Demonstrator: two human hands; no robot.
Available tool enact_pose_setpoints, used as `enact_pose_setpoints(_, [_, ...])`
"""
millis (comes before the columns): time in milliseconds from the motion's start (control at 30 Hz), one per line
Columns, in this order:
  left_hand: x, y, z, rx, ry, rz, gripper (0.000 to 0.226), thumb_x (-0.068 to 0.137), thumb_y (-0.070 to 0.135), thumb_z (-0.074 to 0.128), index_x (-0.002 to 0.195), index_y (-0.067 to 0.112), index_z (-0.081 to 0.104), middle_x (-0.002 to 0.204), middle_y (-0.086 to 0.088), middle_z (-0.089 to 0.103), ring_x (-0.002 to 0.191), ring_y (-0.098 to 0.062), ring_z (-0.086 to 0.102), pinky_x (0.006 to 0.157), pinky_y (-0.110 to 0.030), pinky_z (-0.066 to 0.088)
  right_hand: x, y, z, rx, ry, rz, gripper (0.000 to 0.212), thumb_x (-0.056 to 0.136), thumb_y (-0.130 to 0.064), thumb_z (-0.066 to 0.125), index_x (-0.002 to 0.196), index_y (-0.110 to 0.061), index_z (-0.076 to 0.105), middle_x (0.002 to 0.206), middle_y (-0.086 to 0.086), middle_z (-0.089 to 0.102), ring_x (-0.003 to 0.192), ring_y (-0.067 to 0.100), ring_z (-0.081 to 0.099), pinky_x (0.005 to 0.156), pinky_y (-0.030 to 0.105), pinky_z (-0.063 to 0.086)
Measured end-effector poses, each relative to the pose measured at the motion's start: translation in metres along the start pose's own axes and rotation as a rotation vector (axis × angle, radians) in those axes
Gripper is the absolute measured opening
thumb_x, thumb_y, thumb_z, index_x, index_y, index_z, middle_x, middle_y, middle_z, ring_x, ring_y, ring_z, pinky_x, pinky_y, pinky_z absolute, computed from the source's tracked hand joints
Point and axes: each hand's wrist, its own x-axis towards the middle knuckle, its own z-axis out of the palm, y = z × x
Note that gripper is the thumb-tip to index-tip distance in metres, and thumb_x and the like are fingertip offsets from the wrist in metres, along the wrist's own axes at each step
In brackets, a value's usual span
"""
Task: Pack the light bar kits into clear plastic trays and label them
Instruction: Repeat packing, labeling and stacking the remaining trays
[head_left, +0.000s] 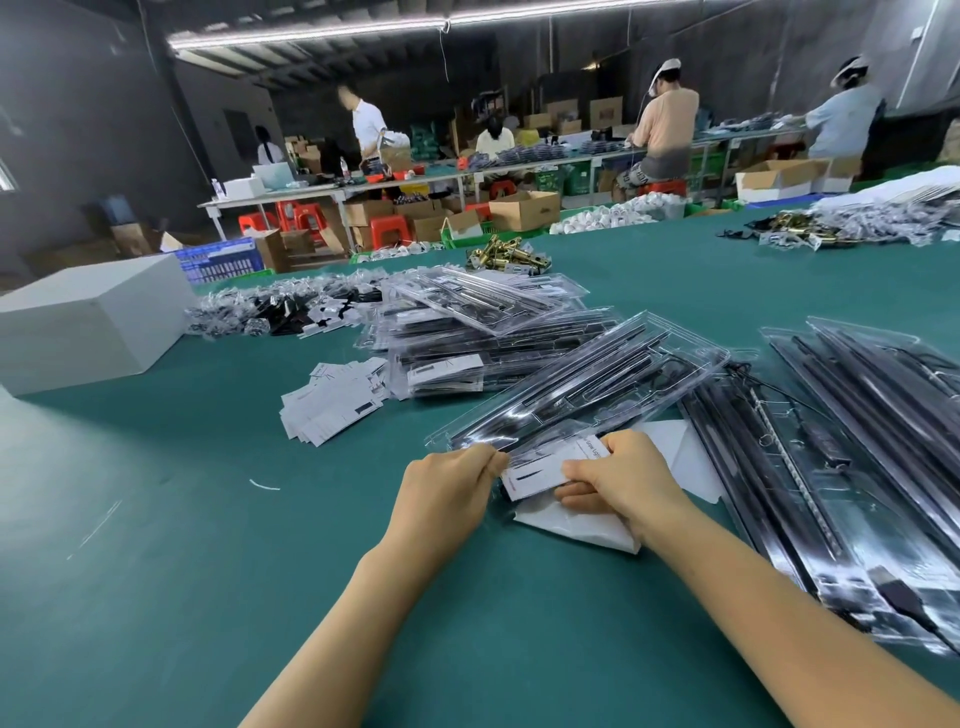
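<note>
Two bare forearms reach forward over a wide, matte green surface. The left hand has its fingers curled, its grip pinching the near left end of one long clear plastic tray, which lies flat in front of the person and runs away toward the upper right. Glossy black light bars lie lengthwise inside the tray. The right hand has a pinching grip on a small white rectangular label with black print and a thin red mark, held against the tray's near end. Under that end lie two white paper sheets, partly covered by the right hand.

To the left is a loose heap of small white label cards, too many to count. Beyond it a slumped pile of filled clear trays shows black bars through shiny, ridged plastic; the exact number cannot be told. On the right, more long clear trays with black bars overlap in a fan. One plain white rectangular box stands at the far left. A small cluster of shiny brass-coloured metal parts lies farther back.
</note>
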Motion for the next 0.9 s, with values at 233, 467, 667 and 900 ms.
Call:
enact_pose_setpoints(233, [-0.003,0.0,0.002,-0.02,0.017,0.028,0.03,0.099,0.026,0.049,0.08,0.005,0.059,0.059,-0.006,0.052,0.057,-0.031,0.044,0.053,-0.034,0.033,0.005,0.006,0.003,-0.181,0.102,-0.066,0.017,0.084,-0.007,0.067,0.09,0.006,0.058,0.058,0.009,0.066,0.042,0.015,0.057,0.042,0.024,0.045])
enact_pose_setpoints(467, [-0.003,0.001,0.001,-0.034,0.052,0.044,0.027,0.098,0.024,0.053,0.081,0.005,0.063,0.06,-0.005,0.057,0.057,-0.03,0.046,0.052,-0.032,0.032,0.007,0.009,0.006,-0.236,0.172,-0.09,0.02,0.083,-0.016,0.069,0.093,-0.006,0.055,0.058,0.003,0.063,0.037,0.009,0.047,0.036,0.018,0.037])
enact_pose_setpoints(667, [-0.004,0.001,0.002,-0.052,0.037,0.041,0.027,0.099,0.024,0.052,0.086,0.005,0.065,0.066,-0.007,0.062,0.062,-0.033,0.052,0.057,-0.038,0.044,0.007,0.013,0.011,-0.217,0.276,-0.146,0.035,0.083,-0.02,0.071,0.092,-0.015,0.037,0.062,0.005,0.064,0.034,0.009,0.047,0.034,0.018,0.037])
enact_pose_setpoints(900, [-0.004,0.002,0.002,-0.059,0.046,0.033,0.027,0.099,0.024,0.052,0.085,0.005,0.065,0.064,-0.006,0.06,0.061,-0.031,0.051,0.057,-0.037,0.044,0.003,0.02,0.015,-0.283,0.329,-0.293,0.025,0.083,-0.026,0.071,0.079,-0.015,0.05,0.061,0.005,0.063,0.047,0.021,0.06,0.054,0.038,0.055])
